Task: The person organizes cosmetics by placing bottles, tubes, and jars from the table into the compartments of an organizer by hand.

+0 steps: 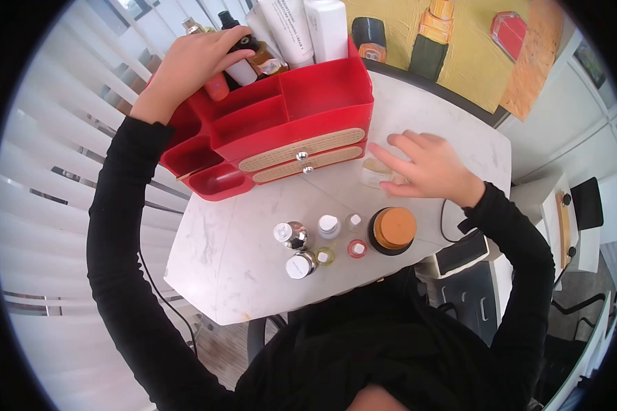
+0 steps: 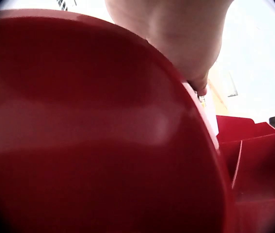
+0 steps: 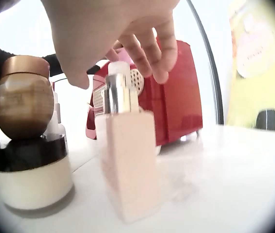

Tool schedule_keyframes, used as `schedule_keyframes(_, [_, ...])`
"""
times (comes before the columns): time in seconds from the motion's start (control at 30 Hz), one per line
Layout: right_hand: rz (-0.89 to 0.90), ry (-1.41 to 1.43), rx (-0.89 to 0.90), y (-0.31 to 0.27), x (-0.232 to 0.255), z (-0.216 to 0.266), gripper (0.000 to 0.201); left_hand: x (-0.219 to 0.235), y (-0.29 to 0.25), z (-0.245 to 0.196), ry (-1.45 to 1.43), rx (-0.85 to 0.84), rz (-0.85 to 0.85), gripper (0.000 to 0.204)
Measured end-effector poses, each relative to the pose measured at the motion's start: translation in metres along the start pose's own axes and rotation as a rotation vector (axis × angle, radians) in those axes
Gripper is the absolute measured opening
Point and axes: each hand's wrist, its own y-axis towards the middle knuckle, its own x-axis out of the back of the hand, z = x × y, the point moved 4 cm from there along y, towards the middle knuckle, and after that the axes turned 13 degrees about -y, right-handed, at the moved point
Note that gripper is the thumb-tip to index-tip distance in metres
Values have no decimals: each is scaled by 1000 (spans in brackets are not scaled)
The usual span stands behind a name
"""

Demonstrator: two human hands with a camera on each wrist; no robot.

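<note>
While wide, right hand point(image 1: 428, 168) beside one bottle point(image 3: 128, 160), left hand point(image 1: 190, 65) narrow round one cap point(image 1: 245, 42).

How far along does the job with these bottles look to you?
Probably partway, if everything belongs in the organizer. The white tube and tall white bottle already stand at its back. The left hand pinches a black-topped bottle there; the right hand, open, is beside a pump bottle. The small bottles and stacked jars on the table look left to store.

A square, pale pink bottle point(image 3: 130, 165) with a silver collar stands upright, right on the white table point(image 1: 216, 270); a black-topped bottle point(image 1: 243, 71) sits far and left.
</note>
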Motion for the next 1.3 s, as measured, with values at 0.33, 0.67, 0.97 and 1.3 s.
schedule_keyframes(0.33, [-238,209,-139,189,-11,-59,29,4,-2,-5,-71,13,-72,28])
schedule_keyframes(0.67, [52,290,-293,247,-33,-42,39,8,-10,-4,-147,165,-48,35])
schedule_keyframes(0.97, [-11,314,-271,249,-42,-38,34,28,-28,-11,-436,150,-46,53])
schedule_keyframes(1.3, [-113,354,-169,241,-43,-40,44,28,-44,-17,-508,289,-84,66])
